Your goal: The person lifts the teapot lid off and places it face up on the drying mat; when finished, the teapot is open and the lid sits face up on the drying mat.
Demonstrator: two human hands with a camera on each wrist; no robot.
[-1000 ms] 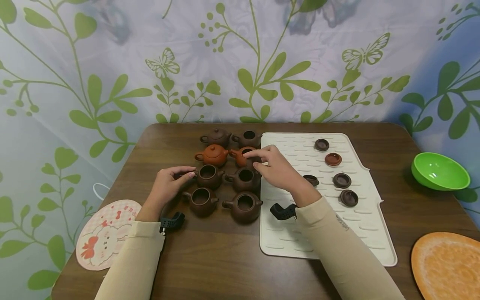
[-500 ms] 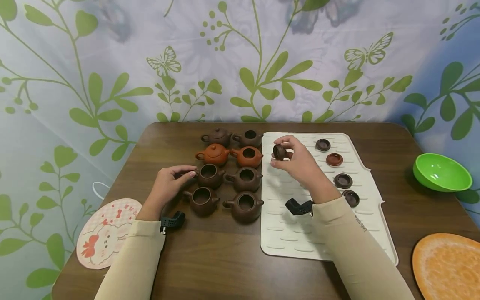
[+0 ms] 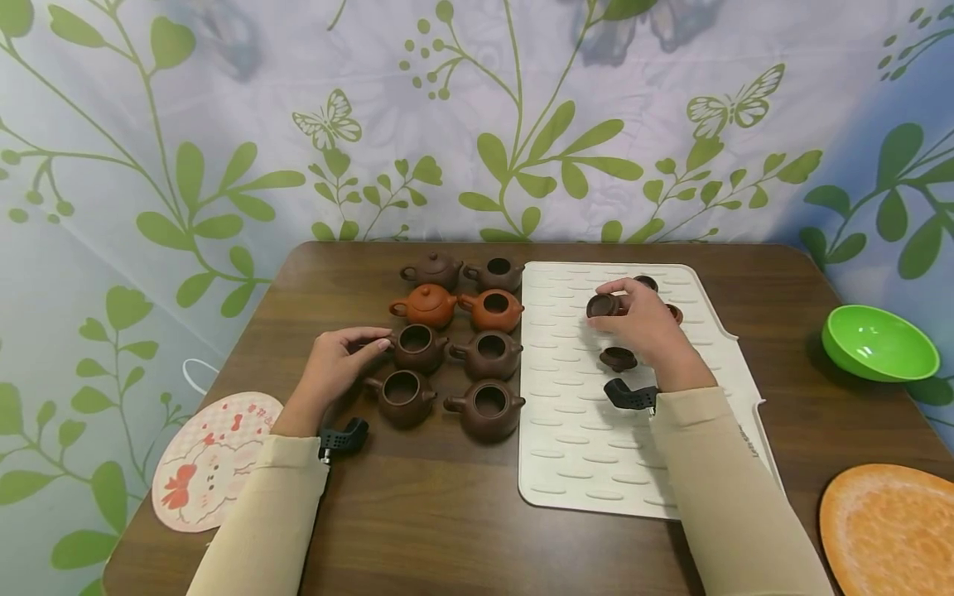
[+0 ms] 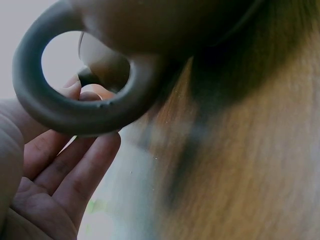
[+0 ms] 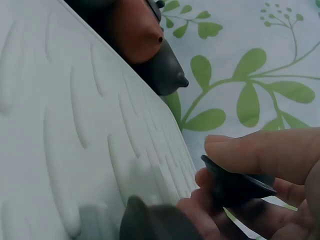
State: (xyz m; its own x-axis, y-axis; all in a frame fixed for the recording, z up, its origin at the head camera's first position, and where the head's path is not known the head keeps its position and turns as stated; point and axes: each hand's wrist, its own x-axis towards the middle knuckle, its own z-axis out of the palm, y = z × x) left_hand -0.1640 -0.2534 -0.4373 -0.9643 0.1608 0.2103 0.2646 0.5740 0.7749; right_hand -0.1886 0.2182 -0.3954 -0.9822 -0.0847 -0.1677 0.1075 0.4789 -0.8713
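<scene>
My left hand (image 3: 344, 364) pinches the handle of a dark brown teapot (image 3: 417, 358) that stands lidless on the table. In the left wrist view another teapot's handle (image 4: 80, 120) looms in front of the fingertips. Over the white mat (image 3: 566, 447), my right hand (image 3: 644, 324) holds a dark teapot lid (image 3: 600, 306) between thumb and fingers, its hollow underside toward the head camera. The same lid (image 5: 235, 187) shows edge-on in the right wrist view. A second dark lid (image 3: 619, 358) lies on the mat, and a reddish lid (image 3: 675, 314) is partly hidden by my right hand.
Two lidded teapots, one dark (image 3: 434, 271) and one orange (image 3: 428, 307), stand at the back left. Beside them are an open orange teapot (image 3: 508, 311) and several open dark ones. A green bowl (image 3: 879, 343) and a round orange-brown mat (image 3: 890, 526) lie right; a pink rabbit mat (image 3: 212, 463) lies left.
My right hand has moved right from the teapots across the white mat, carrying the dark lid and turning its underside to the head camera. My left hand stays at its teapot handle.
</scene>
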